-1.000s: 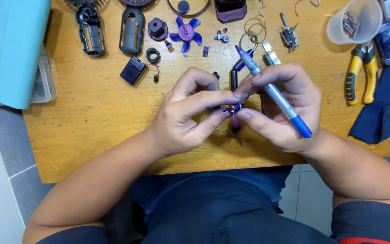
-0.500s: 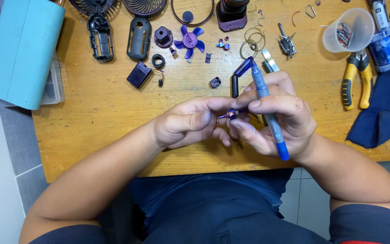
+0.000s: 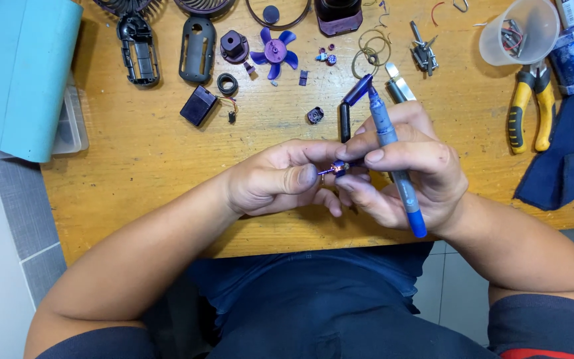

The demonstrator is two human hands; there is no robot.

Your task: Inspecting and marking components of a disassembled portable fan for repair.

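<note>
A small purple motor part with copper winding is pinched between the fingertips of both hands above the wooden table. My left hand grips it from the left with thumb and fingers. My right hand touches it from the right and also holds a blue screwdriver, which lies across the fingers with its tip pointing away from me.
Taken-apart fan pieces lie along the far edge: a purple blade, dark casing halves, a black battery block, rings and screws. Yellow-handled pliers, a plastic cup and a dark blue cloth are at right. A teal box stands at left.
Both hands have drifted slightly toward me and to the left with the small part. The screwdriver has tilted more upright across the right hand.
</note>
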